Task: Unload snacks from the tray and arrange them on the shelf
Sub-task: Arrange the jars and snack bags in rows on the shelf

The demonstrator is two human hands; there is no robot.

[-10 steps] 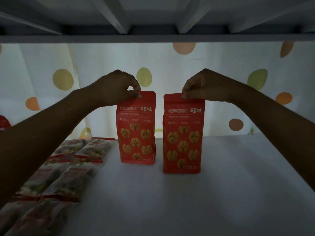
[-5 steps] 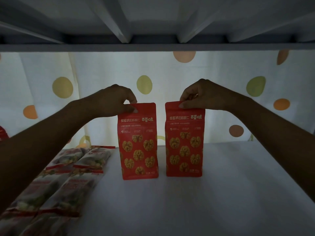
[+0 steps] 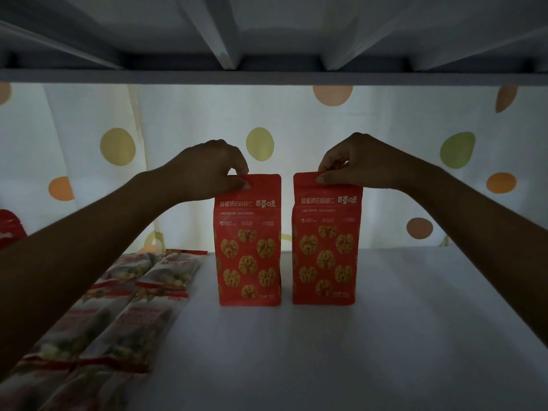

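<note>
Two red walnut snack bags stand upright side by side on the white shelf point(image 3: 355, 351), a narrow gap between them. My left hand point(image 3: 207, 170) pinches the top left corner of the left bag point(image 3: 249, 247) between thumb and fingers. My right hand point(image 3: 353, 161) pinches the top edge of the right bag point(image 3: 324, 247) the same way. Both bags rest with their bases on the shelf board, fronts facing me. No tray is in view.
Several pale snack packets with red ends point(image 3: 124, 315) lie flat in rows on the shelf's left side, under my left forearm. Another red bag point(image 3: 9, 229) shows at the far left edge. The shelf above point(image 3: 267, 75) hangs low. A dotted curtain point(image 3: 444, 149) hangs behind.
The two bags now stand level with each other and closer together; the left one came forward to line up with the right. Both hands keep their pinch on the tops.
</note>
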